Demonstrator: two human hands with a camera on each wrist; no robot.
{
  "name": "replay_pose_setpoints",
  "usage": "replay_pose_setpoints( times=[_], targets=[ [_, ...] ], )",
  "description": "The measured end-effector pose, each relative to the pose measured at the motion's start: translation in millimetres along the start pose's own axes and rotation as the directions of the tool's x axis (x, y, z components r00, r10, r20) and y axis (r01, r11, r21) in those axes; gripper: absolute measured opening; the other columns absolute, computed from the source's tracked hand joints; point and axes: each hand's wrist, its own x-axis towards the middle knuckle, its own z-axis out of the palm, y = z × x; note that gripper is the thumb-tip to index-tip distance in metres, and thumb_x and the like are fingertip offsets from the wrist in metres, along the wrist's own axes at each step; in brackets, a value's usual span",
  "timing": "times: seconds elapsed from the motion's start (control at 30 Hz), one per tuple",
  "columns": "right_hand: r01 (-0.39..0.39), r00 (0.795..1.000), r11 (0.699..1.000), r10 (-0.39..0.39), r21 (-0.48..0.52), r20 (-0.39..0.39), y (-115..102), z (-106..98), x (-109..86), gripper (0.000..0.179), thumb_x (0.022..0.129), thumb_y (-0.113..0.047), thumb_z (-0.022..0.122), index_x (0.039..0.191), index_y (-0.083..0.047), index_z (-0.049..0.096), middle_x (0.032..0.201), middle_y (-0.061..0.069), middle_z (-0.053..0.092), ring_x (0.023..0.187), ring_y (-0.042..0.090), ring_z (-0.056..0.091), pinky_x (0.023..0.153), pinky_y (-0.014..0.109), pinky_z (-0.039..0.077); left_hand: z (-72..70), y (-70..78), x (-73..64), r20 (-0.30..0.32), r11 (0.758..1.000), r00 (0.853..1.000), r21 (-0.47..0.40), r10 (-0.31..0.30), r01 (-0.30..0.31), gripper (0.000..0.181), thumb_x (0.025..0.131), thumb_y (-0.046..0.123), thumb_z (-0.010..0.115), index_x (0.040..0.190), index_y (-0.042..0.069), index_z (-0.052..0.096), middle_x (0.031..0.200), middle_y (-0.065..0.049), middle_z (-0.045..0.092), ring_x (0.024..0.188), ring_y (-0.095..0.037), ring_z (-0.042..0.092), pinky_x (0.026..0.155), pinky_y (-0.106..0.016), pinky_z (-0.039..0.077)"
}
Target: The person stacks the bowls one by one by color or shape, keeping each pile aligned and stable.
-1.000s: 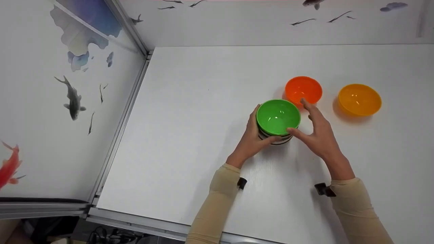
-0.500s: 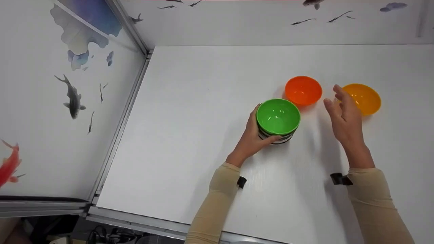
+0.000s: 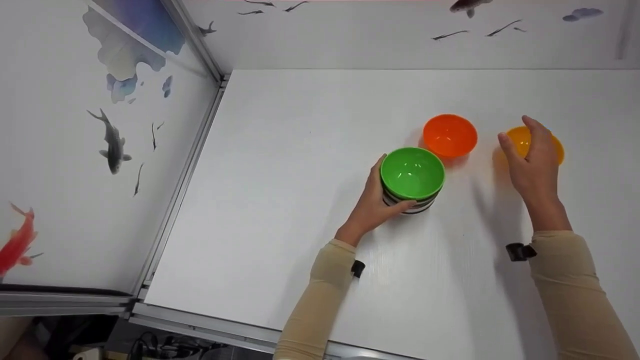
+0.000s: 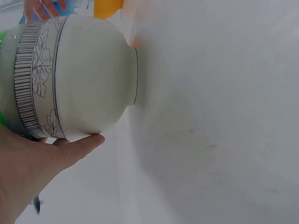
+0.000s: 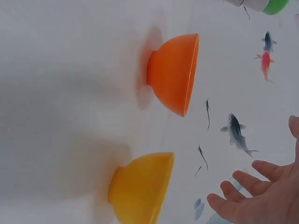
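My left hand (image 3: pixel 372 210) grips the side of a stack, thumb at the front and fingers round the left. On top is a glossy green bowl (image 3: pixel 412 172), nested in a white bowl (image 4: pixel 96 74) with a black leaf-and-stripe band, its narrow foot down at the table. My right hand (image 3: pixel 535 167) is over the yellow bowl (image 3: pixel 519 137), hiding part of it, with thumb and fingers spread and nothing between them. In the right wrist view those fingers (image 5: pixel 247 182) are apart from the yellow bowl's rim. An orange bowl (image 3: pixel 450 135) stands upright just behind the stack.
The bowls are on a white tabletop (image 3: pixel 280 175). White panels with painted fish (image 3: pixel 116 150) rise along the left and back, and a metal rail (image 3: pixel 200 320) runs along the front edge. Dark cables (image 3: pixel 160 347) lie below it.
My right hand has left the green bowl and moved right and away, to over the yellow bowl. The left hand keeps its grip on the stack in the same place.
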Motion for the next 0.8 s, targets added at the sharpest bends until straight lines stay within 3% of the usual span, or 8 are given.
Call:
replay_pose_setpoints(
  times=[0.2,0.47,0.8],
  targets=[
    [-0.034,0.999,0.997,0.033,-0.063,-0.01,10,-8,9.8,0.074,0.1,-0.042,0.053,0.158,-0.008,0.022,0.166,0.016,0.012,0.153,0.037,0.014,0.127,0.051,0.013,0.5,1.0,0.8,-0.003,1.0,1.0,-0.001,-0.007,0.007,0.106,0.083,0.028,0.079,0.16,0.013,0.007,0.163,-0.007,0.024,0.147,-0.021,0.033,0.12,-0.036,0.034],
    [-0.057,0.998,0.987,0.059,-0.15,0.011,24,-12,18.7,0.082,0.098,-0.037,0.06,0.159,-0.006,0.016,0.166,0.02,0.007,0.151,0.044,0.01,0.124,0.058,0.018,0.3,0.5,1.8,-0.005,1.0,1.0,0.0,-0.004,0.004,0.105,0.084,0.03,0.078,0.159,0.014,0.007,0.162,-0.007,0.025,0.146,-0.019,0.033,0.12,-0.034,0.034],
    [-0.14,0.988,0.975,0.149,-0.169,0.041,40,-11,22.7,0.106,0.09,-0.051,0.065,0.16,-0.006,-0.001,0.166,0.018,-0.009,0.151,0.045,0.002,0.12,0.064,0.021,0.7,-1.2,2.5,-0.002,1.0,1.0,0.002,-0.02,0.02,0.105,0.084,0.03,0.078,0.16,0.016,0.006,0.162,-0.007,0.025,0.146,-0.019,0.033,0.12,-0.034,0.034]
  ],
)
